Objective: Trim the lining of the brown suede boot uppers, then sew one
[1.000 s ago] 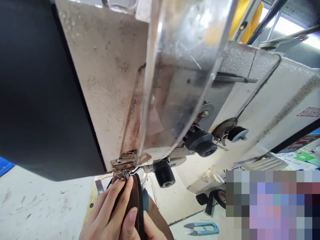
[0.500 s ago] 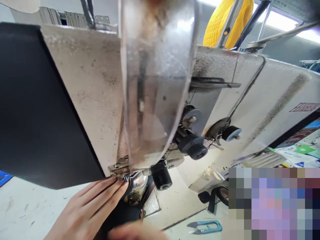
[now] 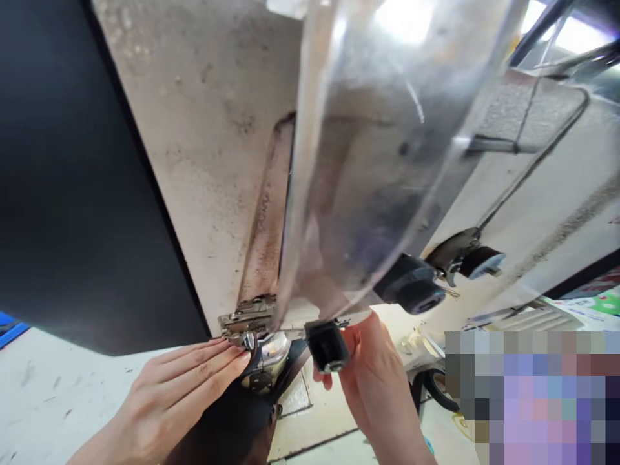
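Observation:
A sewing machine head (image 3: 208, 123) fills the upper view, seen from close by. My left hand (image 3: 169, 394) lies flat with its fingers stretched out and together, fingertips beside the metal presser foot (image 3: 249, 342). Under that hand is a dark piece of material (image 3: 227, 423), which runs down toward me. My right hand (image 3: 375, 381) is raised to the right of the needle area, behind a black knob (image 3: 328, 347). The knob and a clear plastic guard (image 3: 378, 194) cover most of its fingers, so whether they hold anything is hidden.
Black tension knobs (image 3: 411, 284) stick out at the right of the machine head. A dark panel (image 3: 82, 194) stands at the left. A roll of black tape (image 3: 438, 387) is on the pale table (image 3: 43, 387). Part of a teal handle (image 3: 429, 444) shows beside my right forearm.
My right hand has risen from the lower edge to the needle area. My left hand stays by the presser foot. The view has moved closer, and the snips are now mostly covered.

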`<state>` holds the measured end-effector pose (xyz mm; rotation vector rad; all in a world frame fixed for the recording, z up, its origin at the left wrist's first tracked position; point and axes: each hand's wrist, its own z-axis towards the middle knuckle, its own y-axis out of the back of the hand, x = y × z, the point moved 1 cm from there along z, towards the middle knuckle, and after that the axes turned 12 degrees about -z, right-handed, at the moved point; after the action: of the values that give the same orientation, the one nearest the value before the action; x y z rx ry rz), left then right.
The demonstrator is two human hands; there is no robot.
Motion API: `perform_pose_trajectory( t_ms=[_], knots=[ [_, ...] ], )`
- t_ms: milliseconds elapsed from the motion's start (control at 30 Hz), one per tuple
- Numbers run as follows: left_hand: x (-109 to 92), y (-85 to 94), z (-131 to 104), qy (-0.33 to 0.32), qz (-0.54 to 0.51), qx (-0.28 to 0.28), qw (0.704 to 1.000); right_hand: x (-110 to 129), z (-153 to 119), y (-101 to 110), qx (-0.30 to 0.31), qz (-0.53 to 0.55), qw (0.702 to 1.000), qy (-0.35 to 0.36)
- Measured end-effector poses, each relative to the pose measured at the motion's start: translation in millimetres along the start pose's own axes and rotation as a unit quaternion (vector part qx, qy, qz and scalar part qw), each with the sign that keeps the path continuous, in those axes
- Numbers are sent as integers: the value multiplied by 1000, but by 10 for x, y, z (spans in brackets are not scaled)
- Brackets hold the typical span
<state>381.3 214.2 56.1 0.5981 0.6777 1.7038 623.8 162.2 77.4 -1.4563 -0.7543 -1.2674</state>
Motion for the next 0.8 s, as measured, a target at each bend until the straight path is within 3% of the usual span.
perform_pose_trajectory(
  t_ms=[100,333,500,800],
  knots=[
    [35,3,9,-44,13,31,998,-144,40,55,30,-40,999,-6],
    [-38,50,56,-24,36,41,998,-706,-55,214,53,-69,995,-56],
    [-201,54,167,-18,89,94,991,-798,-206,141,83,-123,985,-90],
    [-323,-7,312,-3,163,39,986,-880,-314,167,88,-135,981,-104]
  ],
)
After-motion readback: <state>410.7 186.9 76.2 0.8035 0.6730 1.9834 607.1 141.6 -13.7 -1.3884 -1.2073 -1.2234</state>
